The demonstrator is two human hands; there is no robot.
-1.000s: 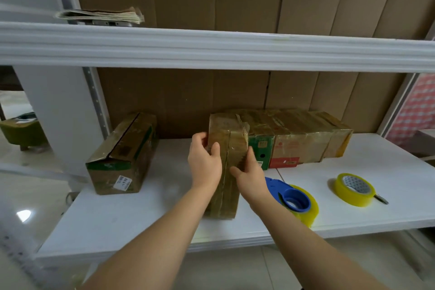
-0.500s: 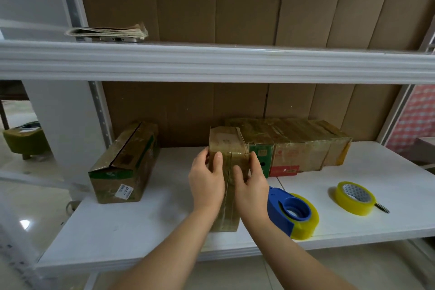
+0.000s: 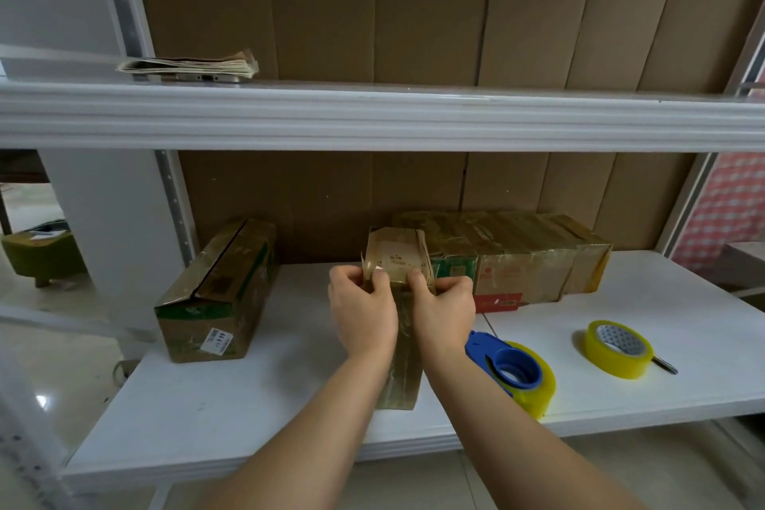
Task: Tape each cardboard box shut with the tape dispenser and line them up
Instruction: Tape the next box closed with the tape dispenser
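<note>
Tall brown tape-wrapped cardboard box (image 3: 399,348), upright on white shelf (image 3: 289,406): left hand (image 3: 362,308) and right hand (image 3: 445,308) are pinching its thin, bendable top flaps. Probably light; better gripped by stiff side walls.

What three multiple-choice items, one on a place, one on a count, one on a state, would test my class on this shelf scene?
1. Where is the tape dispenser?
A. on the upper shelf
B. on the lower shelf, right of the held box
C. on the floor

2. How many yellow tape rolls are in view?
A. one
B. two
C. four

3. What are the left hand and right hand doing?
A. gripping the held box's end
B. hanging idle
C. holding the dispenser

Answers:
1. B: it lies by the right forearm.
2. B: one in the dispenser, one loose roll.
3. A: fingers of both curl round its flaps.
</note>
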